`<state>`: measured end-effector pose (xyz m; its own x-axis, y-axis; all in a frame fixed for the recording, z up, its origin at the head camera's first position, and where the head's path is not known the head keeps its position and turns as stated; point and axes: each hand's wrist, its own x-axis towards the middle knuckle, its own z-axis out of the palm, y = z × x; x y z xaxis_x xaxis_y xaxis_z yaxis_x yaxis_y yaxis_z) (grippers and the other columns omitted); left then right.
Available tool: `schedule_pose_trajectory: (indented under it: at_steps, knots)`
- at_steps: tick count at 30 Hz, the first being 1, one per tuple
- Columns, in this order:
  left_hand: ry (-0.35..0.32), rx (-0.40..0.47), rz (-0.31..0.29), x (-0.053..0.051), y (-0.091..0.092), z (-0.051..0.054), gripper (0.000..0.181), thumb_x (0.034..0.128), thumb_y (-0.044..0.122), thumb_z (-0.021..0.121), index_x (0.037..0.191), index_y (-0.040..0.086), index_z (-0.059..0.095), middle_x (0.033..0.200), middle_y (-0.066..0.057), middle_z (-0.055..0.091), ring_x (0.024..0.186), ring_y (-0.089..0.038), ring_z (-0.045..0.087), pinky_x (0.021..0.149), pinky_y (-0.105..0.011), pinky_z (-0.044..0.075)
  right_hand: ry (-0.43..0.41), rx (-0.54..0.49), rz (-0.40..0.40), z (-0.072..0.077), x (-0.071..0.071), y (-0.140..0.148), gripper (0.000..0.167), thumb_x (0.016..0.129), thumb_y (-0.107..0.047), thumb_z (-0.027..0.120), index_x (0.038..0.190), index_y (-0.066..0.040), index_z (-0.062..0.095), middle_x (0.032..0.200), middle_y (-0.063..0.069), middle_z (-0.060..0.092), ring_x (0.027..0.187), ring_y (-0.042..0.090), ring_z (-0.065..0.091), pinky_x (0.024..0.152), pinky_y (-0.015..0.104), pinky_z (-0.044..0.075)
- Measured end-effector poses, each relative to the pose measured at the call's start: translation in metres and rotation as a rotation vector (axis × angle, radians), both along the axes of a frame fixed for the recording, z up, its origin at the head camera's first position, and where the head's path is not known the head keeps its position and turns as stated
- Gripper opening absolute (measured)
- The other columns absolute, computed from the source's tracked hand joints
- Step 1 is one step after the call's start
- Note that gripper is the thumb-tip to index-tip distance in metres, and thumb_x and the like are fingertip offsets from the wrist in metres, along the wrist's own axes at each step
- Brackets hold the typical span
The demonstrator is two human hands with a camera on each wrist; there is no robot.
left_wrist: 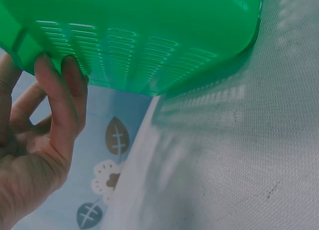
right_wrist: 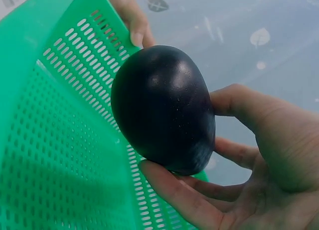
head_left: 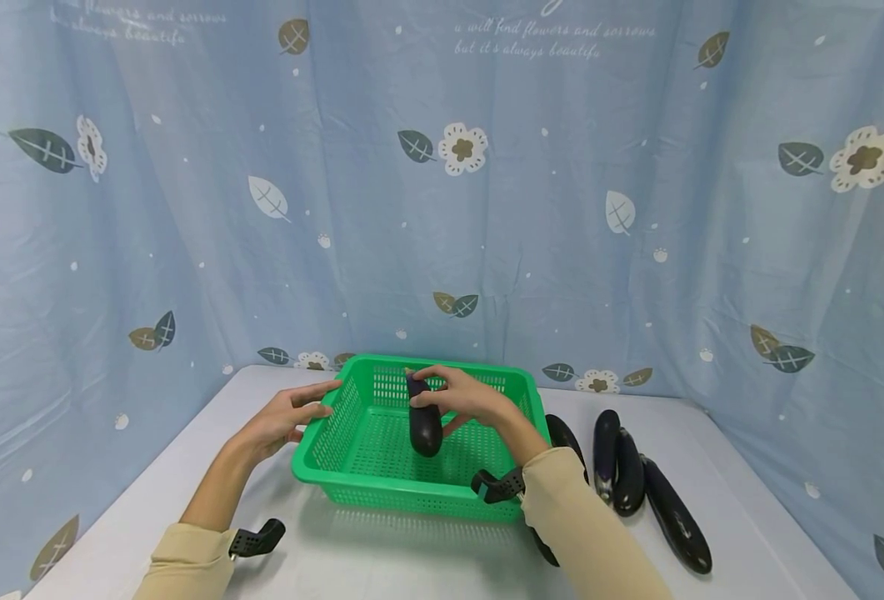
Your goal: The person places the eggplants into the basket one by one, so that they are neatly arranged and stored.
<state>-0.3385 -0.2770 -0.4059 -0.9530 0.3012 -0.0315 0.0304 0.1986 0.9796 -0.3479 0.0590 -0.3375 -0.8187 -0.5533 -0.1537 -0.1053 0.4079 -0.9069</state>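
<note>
Starting with the room: we've got a pale blue curtain (head_left: 367,258) running behind everything and round both sides, printed with leaves, white flowers and some loopy white writing. In front of it sits a white table (head_left: 389,558) with a fine woven look up close, and a soft shadow falls around the basket.

Going left to right, first up is the person's left hand (head_left: 280,421), light tan sleeve (head_left: 190,558) and black wrist strap (head_left: 259,539) below it. It's gripping the left rim of a green plastic basket (head_left: 412,482), and from the left wrist we see fingertips against the slotted outer wall.

The basket has slotted sides and a perforated bottom. Over its middle there's a dark purple eggplant (head_left: 426,425), stem end up and away from the person, fat end toward us. The right hand (head_left: 467,396) has it pinched between thumb and fingers. We can't tell how high it hangs above the basket's bottom.

Just right of the basket, dark eggplant shows on both sides of the right forearm; we can't tell if that's one or two. Further right, three more lie loose on the table: an upright-ish one (head_left: 605,450), a middle one (head_left: 628,475) and a slanted one (head_left: 679,518).
</note>
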Motion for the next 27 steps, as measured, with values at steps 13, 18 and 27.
schedule_pose_trajectory:
  at_steps: [13, 18, 27]
  knots:
    - [0.004, -0.014, 0.009, -0.001, 0.0, -0.001, 0.066, 0.0937, 0.027, 0.067, 0.153, 0.017, 0.038, 0.152, -0.021, 0.04, 0.101, -0.02, 0.069, 0.076, -0.044, 0.059, -0.051, 0.001, 0.019, -0.005, -0.004, -0.017, 0.061, 0.092, -0.03, 0.067, 0.147, -0.019, 0.044, 0.14, 0.018, 0.047, 0.104, 0.038, 0.065, 0.08, 0.055, 0.056]
    - [0.008, -0.015, 0.004, -0.002, 0.0, 0.0, 0.067, 0.0936, 0.027, 0.067, 0.152, 0.017, 0.038, 0.153, -0.021, 0.039, 0.1, -0.021, 0.069, 0.076, -0.045, 0.059, -0.068, -0.007, 0.015, -0.006, -0.006, -0.02, 0.061, 0.091, -0.029, 0.067, 0.147, -0.019, 0.044, 0.14, 0.018, 0.047, 0.103, 0.038, 0.065, 0.082, 0.056, 0.056]
    - [0.004, -0.036, 0.017, 0.0, -0.001, -0.001, 0.066, 0.0941, 0.028, 0.066, 0.153, 0.018, 0.038, 0.157, -0.019, 0.033, 0.109, -0.021, 0.066, 0.079, -0.044, 0.058, -0.096, 0.004, 0.009, -0.013, -0.011, -0.029, 0.06, 0.089, -0.03, 0.069, 0.145, -0.019, 0.048, 0.137, 0.018, 0.049, 0.1, 0.037, 0.066, 0.081, 0.055, 0.056]
